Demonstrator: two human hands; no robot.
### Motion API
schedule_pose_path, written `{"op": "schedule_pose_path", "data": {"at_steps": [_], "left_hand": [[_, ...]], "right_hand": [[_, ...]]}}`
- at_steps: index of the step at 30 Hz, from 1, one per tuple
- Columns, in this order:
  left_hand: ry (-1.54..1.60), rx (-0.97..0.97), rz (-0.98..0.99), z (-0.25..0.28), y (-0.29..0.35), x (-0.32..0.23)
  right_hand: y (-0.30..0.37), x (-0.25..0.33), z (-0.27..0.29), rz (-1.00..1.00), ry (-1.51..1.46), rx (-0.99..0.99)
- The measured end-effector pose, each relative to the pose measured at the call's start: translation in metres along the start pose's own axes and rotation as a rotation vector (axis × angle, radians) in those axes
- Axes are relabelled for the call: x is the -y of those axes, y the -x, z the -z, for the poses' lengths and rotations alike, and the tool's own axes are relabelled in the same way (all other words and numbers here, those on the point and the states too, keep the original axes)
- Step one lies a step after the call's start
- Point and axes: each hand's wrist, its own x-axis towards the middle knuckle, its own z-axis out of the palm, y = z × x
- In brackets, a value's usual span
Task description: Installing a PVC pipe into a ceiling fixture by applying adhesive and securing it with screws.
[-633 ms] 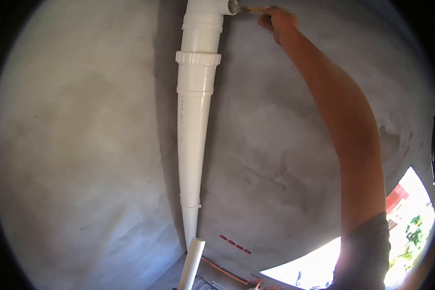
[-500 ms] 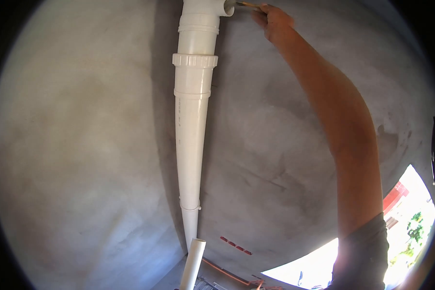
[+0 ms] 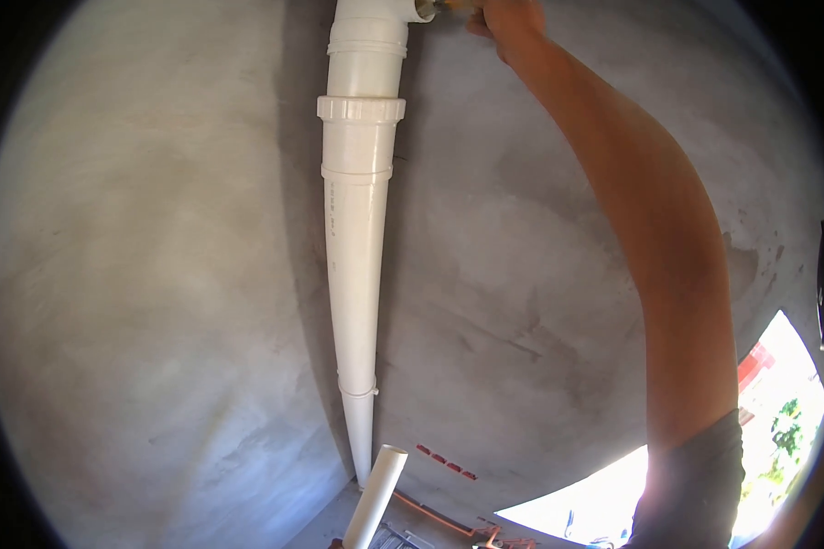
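White stack (image 3: 352,238) runs vert., L of R hand (image 3: 516,24); loose pipe (image 3: 376,494) tilts up by L hand (image 3: 336,543), just a sliver, grip can't tell. R hand's nearer the stack's side mouth (image 3: 423,16), gripping a blurred tool (image 3: 449,5) there.

Stretching out as a grey floor (image 3: 320,529) along the bottom edge, narrowing toward a corner. Bearing the foot of a white plastic drainpipe (image 3: 355,247) right in that corner. Carrying, to the right of it, a slim orange strip (image 3: 444,520), grey items (image 3: 397,537) and orange items (image 3: 496,539), lying close together, showing too small for identifying.
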Motion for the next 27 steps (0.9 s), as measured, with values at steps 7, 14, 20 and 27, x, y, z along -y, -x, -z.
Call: {"op": "schedule_pose_path", "data": {"at_steps": [7,14,20,27], "left_hand": [[0.027,0.070,0.041,0.026,-0.002,-0.017],[0.034,0.108,0.040,0.023,0.006,-0.015],[0.007,-0.017,-0.003,-0.012,0.010,0.005],[0.110,0.004,-0.012,0.023,-0.001,-0.063]], "right_hand": [[0.050,0.015,-0.022,-0.163,-0.367,-0.083],[0.035,0.001,0.025,0.066,-0.197,0.337],[0.068,-0.023,0.041,-0.139,-0.239,-0.083],[0.261,-0.072,0.192,-0.397,-0.495,0.105]]}}
